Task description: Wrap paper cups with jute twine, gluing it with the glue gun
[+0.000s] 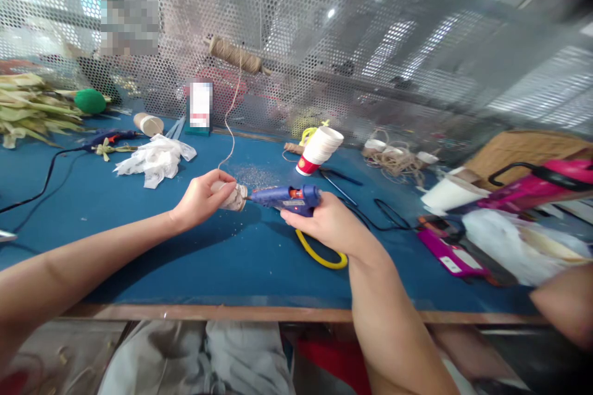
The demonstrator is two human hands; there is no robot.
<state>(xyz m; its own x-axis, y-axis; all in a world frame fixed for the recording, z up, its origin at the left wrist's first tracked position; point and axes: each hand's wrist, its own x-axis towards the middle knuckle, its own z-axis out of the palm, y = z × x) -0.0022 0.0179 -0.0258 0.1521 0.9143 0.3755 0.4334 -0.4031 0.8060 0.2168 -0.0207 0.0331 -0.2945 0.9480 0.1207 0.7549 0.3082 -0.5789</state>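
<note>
My right hand [336, 222] is closed around the grip of a blue hot glue gun [282, 196], its nozzle pointing left. My left hand [204, 197] pinches a small whitish cup-like piece [237, 196], held sideways with its end at the nozzle tip; the fingers hide part of it. From that hand, a thin string [227, 117] runs up to a spool of twine [235, 55] mounted on the mesh panel. A yellow scissors handle [322, 256] lies on the table below the glue gun.
Stacked paper cups [320, 149] stand tilted beyond the glue gun. Crumpled white material [157, 157] and another glue gun [109, 139] lie left. A purple power strip [451, 253], plastic bag [504, 247] and pink tool [546, 182] crowd the right. A person's arm [567, 302] shows there.
</note>
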